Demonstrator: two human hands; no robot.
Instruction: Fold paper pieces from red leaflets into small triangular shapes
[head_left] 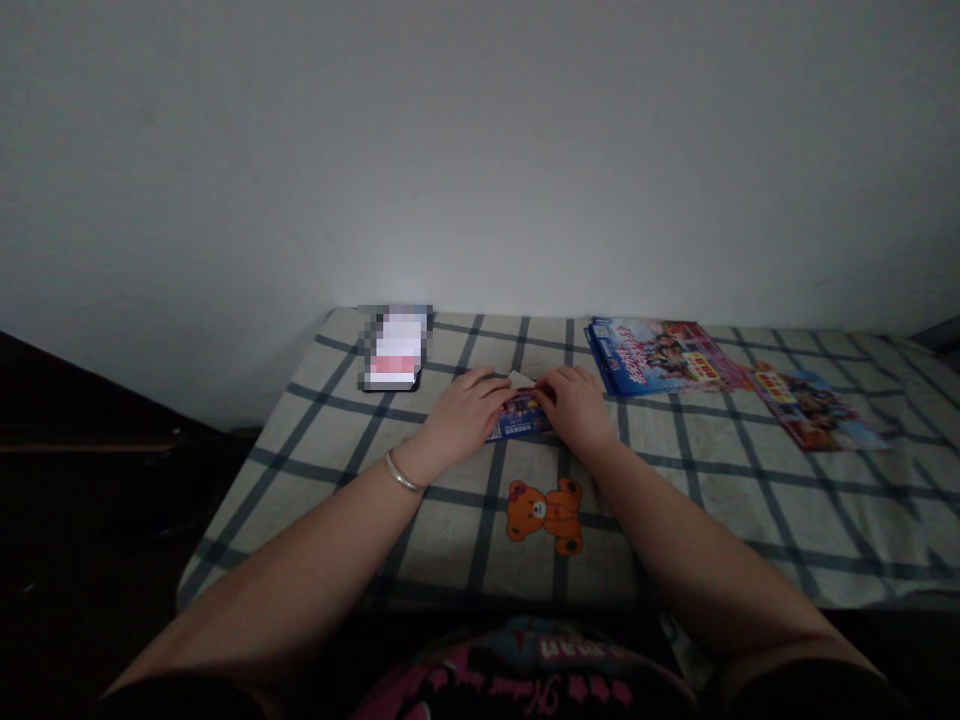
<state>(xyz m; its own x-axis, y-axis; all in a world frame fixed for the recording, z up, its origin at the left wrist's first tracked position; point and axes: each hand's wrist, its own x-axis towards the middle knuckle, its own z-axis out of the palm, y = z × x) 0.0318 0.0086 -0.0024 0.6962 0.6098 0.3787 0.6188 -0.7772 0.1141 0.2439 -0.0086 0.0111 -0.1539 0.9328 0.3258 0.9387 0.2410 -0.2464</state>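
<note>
Leaflet in hand: In the head view, a small printed leaflet (520,422) was held on the checked, cloth-covered tabletop (450,540), between the two hands, with a pale corner (521,380) exposed at its far edge.
Left hand: The leaflet's left end was gripped under the curled fingers of the left hand (472,408); a silver bangle (401,472) was worn at that wrist.
Right hand: The opposite end was pinched by the bent fingers of the right hand (579,408), though how firmly the paper was pressed could not be told.
Fold so far: From the narrow outline and the pale corner, the sheet was judged to be partly folded; the creases were hidden by fingers, so the folds could not be counted.
Yet to finish: With both ends under the fingers, the piece was judged incomplete.
Leaflets at right: A stack of leaflets (652,357) was left lying flat near the right hand, with more printed sheets (821,408) spread just beyond; no folds were made out in either.
Phone at left: A phone (395,347), its lit screen blurred, was set face up near the wall (480,170), apart from the hands.
</note>
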